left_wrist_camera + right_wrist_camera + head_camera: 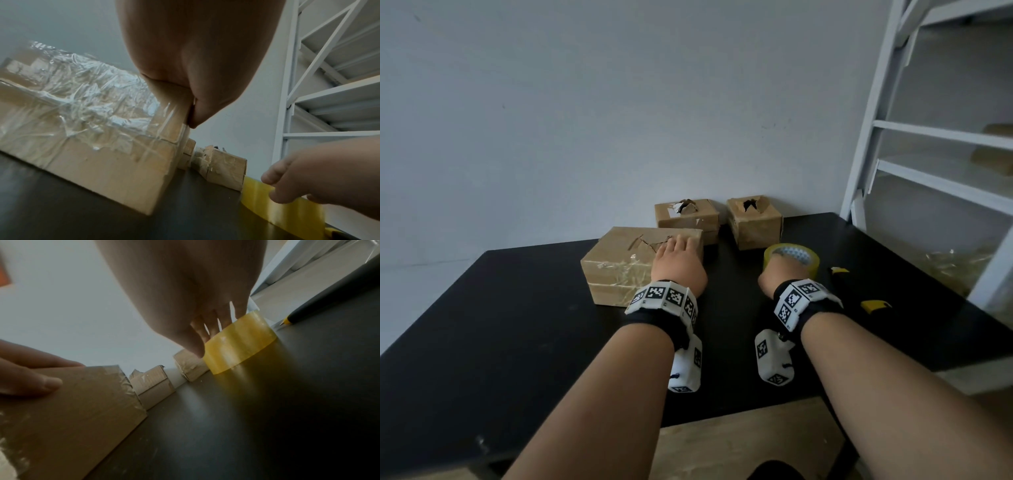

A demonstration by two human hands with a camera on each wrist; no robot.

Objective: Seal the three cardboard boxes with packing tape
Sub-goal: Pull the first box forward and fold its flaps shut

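Note:
A large cardboard box point(616, 270) with crinkled clear tape on its side and a torn top seam lies on the black table point(517, 325). My left hand point(678, 260) rests on its near right corner, fingers flat on top and thumb point(41, 382) against the side face. Two small boxes point(688, 219) point(756, 226) with torn-open tops stand at the back by the wall. To the right a yellowish tape roll point(804, 263) lies flat on the table. My right hand point(782, 274) grips it, fingers reaching over the rim into the core and thumb point(195, 345) on the outer band.
A yellow-and-black utility knife point(875, 305) lies on the table just right of the tape roll. A white metal shelf rack point(928, 137) stands past the table's right edge, with crumpled clear plastic point(955, 267) beneath it. The wall runs right behind the boxes.

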